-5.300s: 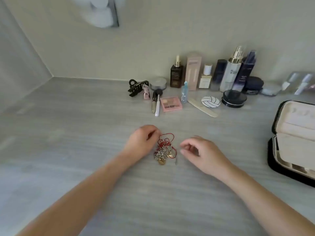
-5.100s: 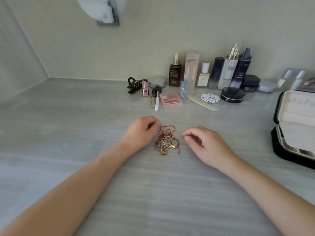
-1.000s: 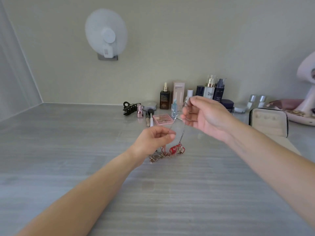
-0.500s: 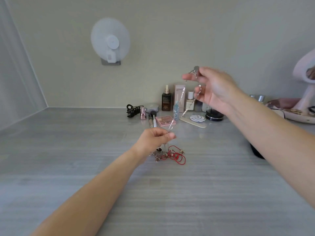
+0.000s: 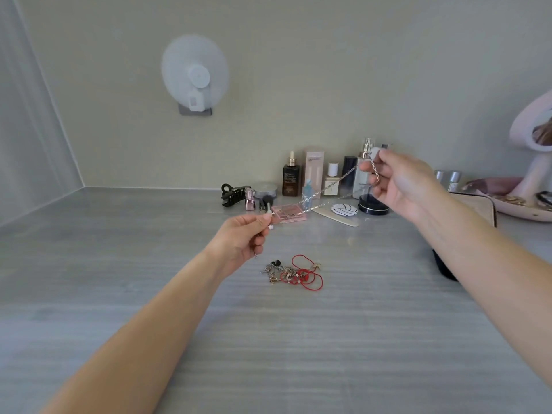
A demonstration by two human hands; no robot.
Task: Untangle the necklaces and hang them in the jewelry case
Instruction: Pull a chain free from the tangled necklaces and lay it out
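Observation:
A silver chain necklace (image 5: 313,199) is stretched in the air between my two hands, clear of the table. My left hand (image 5: 239,243) pinches its lower end above the table's middle. My right hand (image 5: 397,180) pinches the upper end higher and to the right, with a short tail of chain hanging from the fingers. Below, a tangle of red cord and metal necklaces (image 5: 294,271) lies on the grey table (image 5: 119,264). The jewelry case (image 5: 475,204) sits at the right, mostly hidden behind my right forearm.
Cosmetic bottles (image 5: 291,179), a pink eyeshadow palette (image 5: 288,213), a black hair clip (image 5: 233,194) and a black jar (image 5: 373,206) line the back wall. A pink mirror stand with a tray (image 5: 528,201) is at far right. A white fan (image 5: 195,76) hangs on the wall.
The silver chain has come free of the pile. My left hand rose with its end, my right hand lowered, and the chain now spans between them, off the table.

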